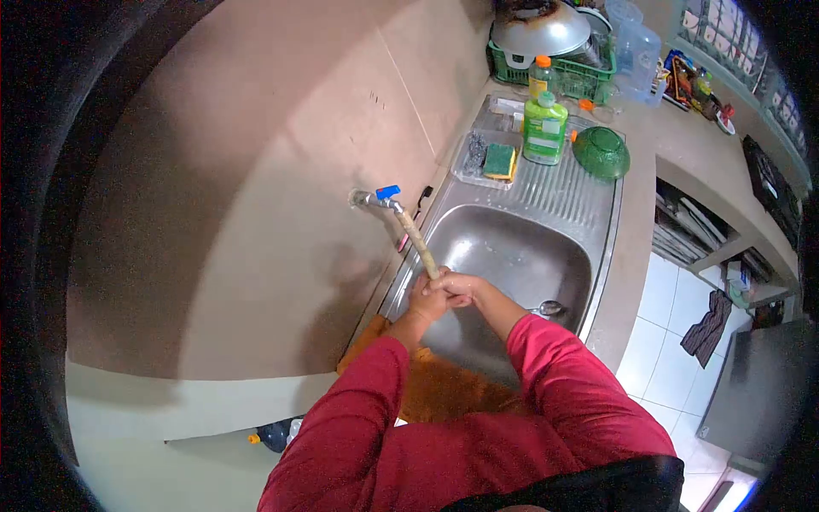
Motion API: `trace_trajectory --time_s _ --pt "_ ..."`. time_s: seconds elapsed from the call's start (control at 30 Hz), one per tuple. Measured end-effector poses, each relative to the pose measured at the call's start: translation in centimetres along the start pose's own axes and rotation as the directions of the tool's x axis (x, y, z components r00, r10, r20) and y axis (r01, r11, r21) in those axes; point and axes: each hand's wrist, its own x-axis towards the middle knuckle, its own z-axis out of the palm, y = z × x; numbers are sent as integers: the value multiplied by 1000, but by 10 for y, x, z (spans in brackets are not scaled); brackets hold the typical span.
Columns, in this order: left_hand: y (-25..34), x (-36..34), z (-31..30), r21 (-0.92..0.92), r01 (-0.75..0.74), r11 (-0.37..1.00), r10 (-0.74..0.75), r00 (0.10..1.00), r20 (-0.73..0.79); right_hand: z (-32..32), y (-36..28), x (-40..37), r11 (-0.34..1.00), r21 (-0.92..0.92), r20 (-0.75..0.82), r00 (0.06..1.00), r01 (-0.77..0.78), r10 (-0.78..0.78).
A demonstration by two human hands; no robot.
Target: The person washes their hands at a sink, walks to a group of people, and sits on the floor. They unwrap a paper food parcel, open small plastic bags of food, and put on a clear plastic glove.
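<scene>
My left hand (426,301) and my right hand (456,287) are clasped together over the near left part of the steel sink (522,247). The right fingers are closed over the left hand, whose own fingers are mostly hidden. Right at the hands ends a tan hose (416,242), hanging from a wall tap (375,200) with a blue lever (388,192). Whether water flows cannot be made out. A metal spoon (551,307) lies in the basin, beside my right forearm.
On the drainboard (554,194) are a green-and-yellow sponge (499,160), a green soap bottle (544,128) and an upturned green bowl (601,154). A green dish basket (597,81) holds a wok (542,34) behind. An orange-brown cloth (452,391) covers the front edge.
</scene>
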Motion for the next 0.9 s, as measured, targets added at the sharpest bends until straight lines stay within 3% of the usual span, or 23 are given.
trace_trajectory --time_s 0.03,0.07,0.1,0.17,0.2,0.27,0.3,0.33,0.37,0.4,0.43,0.47,0.57,0.6,0.63,0.67,0.7,0.73,0.77,0.8,0.83,0.87,0.9 --pt "-15 5 14 -59 -181 982 163 961 -221 11 -14 -12 998 -49 -59 997 -45 42" --pt "-12 11 9 -62 -189 980 171 960 -222 22 -29 -24 991 -93 -117 990 -96 85" --pt "-8 19 1 -199 137 970 -112 985 131 32 -33 -25 980 -98 -137 977 -175 161" --pt "-44 22 21 -638 386 666 -44 875 483 36 -32 -20 951 -154 -235 945 -267 227" --pt "-48 18 20 -636 384 669 -40 873 486 26 -20 -13 953 -150 -239 945 -263 223" --pt "-50 16 19 -743 411 528 -59 890 451 6 15 0 954 296 -228 966 -54 125" --pt "-61 17 40 -933 278 228 -40 960 276 11 24 0 821 532 -406 913 208 32" --pt "-59 17 52 -934 276 228 -31 961 276 11 34 7 822 528 -413 910 215 27" --pt "-52 17 63 -990 140 10 -148 979 137 10 45 17 712 440 -617 761 547 -203" --pt "-45 19 73 -982 -27 -185 -286 958 28 13 56 23 516 279 -774 508 810 -377" --pt "-14 9 58 -938 336 87 -541 806 239 30 60 17 826 -391 -737 399 406 -545" --pt "-18 4 61 -934 345 93 -526 814 249 35 69 27 824 -393 -748 379 408 -545" --pt "-34 -5 71 -879 319 355 -403 900 164 29 54 23 813 -186 -861 307 552 -406" --pt "-31 0 75 -881 315 353 -382 908 171 40 13 -7 874 174 -851 516 454 -98" --pt "-28 3 76 -809 211 549 -317 948 32 45 -12 -25 813 508 -706 677 283 206" --pt "-26 6 76 -689 99 718 -228 969 -98 21 6 -10 815 502 -714 671 290 201" --pt "-24 4 73 -527 -10 850 -118 971 -208 -18 43 22 857 481 -508 855 182 104" --pt "-23 4 68 -333 -115 936 12 955 -297 -22 39 23 880 457 -381 923 130 61" --pt "-22 7 63 -114 -210 971 157 920 -359 -25 35 25 904 417 -245 969 90 17" --pt "-22 5 58 114 -279 953 301 873 -382 -29 37 19 973 231 -134 991 22 9" --pt "-20 5 48 121 -267 956 293 878 -380 -17 26 5 999 34 -15 999 -28 28" --pt "-16 6 36 80 -174 981 184 971 -150 -2 11 -11 998 45 3 999 -36 36" --pt "-15 7 28 59 -67 996 61 994 89 11 -10 -28 996 31 -2 997 -81 81"
